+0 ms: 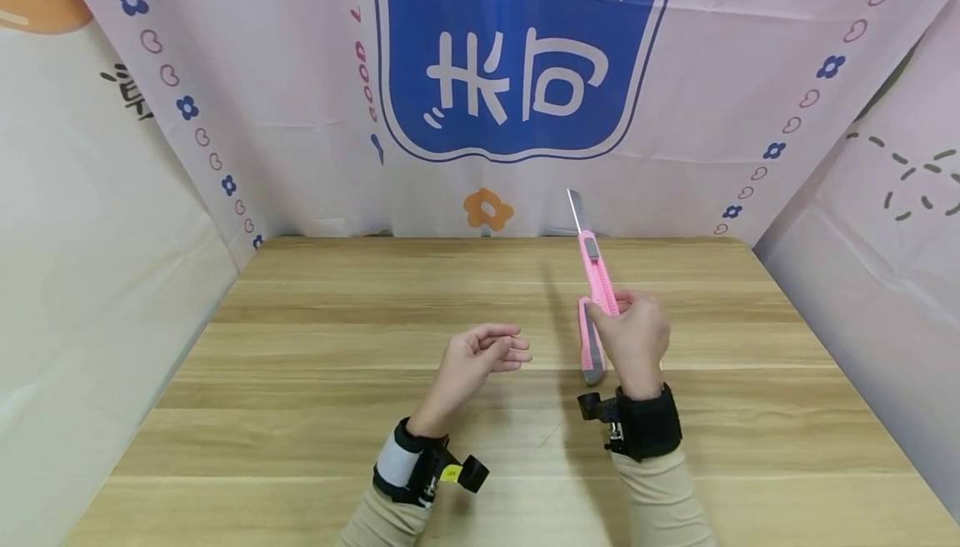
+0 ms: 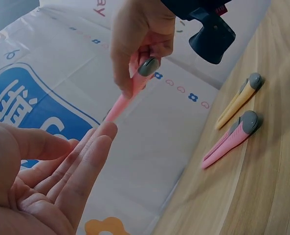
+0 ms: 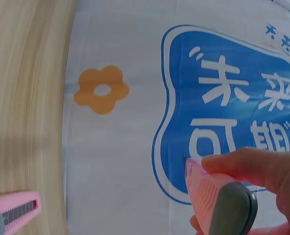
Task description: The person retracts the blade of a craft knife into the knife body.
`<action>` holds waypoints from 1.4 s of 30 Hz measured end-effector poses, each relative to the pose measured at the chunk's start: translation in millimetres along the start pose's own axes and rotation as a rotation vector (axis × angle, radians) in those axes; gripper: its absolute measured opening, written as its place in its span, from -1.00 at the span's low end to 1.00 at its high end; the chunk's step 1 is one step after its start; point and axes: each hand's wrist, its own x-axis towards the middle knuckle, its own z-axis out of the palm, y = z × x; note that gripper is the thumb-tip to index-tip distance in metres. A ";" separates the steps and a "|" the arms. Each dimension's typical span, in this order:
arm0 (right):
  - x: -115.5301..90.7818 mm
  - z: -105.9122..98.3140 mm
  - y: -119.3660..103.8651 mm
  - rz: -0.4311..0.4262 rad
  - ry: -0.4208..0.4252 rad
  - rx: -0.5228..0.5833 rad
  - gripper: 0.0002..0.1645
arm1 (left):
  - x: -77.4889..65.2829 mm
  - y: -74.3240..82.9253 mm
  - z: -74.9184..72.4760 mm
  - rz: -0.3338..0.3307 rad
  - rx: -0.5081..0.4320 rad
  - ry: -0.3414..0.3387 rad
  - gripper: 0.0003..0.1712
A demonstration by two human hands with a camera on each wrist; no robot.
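My right hand [image 1: 637,343] grips a pink utility knife [image 1: 597,276] above the table, its long blade slid out and pointing up and away. In the left wrist view, the grey butt end of the held knife shows beyond the right fingers. A second pink utility knife [image 1: 592,355] with a grey end lies on the table beside the right hand. Next to it lies a yellow utility knife [image 2: 236,102], which the right hand hides in the head view. My left hand [image 1: 480,359] holds nothing; it hovers left of the knives with its fingers loosely extended.
The wooden table [image 1: 337,388] ends at a hanging white cloth [image 1: 315,172] with a blue sign print and an orange flower. More cloth hangs at the left and right sides. Each wrist wears a black strap [image 1: 651,424] with a small camera.
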 end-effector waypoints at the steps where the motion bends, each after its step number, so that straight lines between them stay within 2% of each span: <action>1: -1.5 0.8 -1.7 -0.006 -0.001 0.007 -0.47 | -0.1 0.3 0.1 -0.001 0.001 0.003 -0.65; 7: -11.5 5.5 -14.3 -0.040 -0.016 0.050 -0.49 | 0.2 1.8 1.7 -0.016 0.002 0.021 -0.64; 17: -35.5 20.5 -34.7 -0.139 -0.046 0.053 -0.48 | 1.4 0.1 1.2 -0.019 -0.041 0.023 -0.61; 23: -45.4 25.7 -42.4 -0.180 -0.075 0.060 -0.48 | 0.2 -0.6 2.8 0.018 -0.035 -0.029 -0.44; 30: -52.0 31.1 -47.2 -0.200 -0.100 0.053 -0.47 | -1.5 2.3 7.6 -0.047 0.007 -0.044 -0.25; 35: -56.3 34.2 -48.9 -0.216 -0.099 0.063 -0.48 | -2.4 1.1 8.7 -0.018 0.026 -0.056 -0.26; 42: -58.2 37.5 -49.5 -0.220 -0.094 0.062 -0.47 | -1.6 -0.2 9.3 -0.005 0.025 -0.033 -0.28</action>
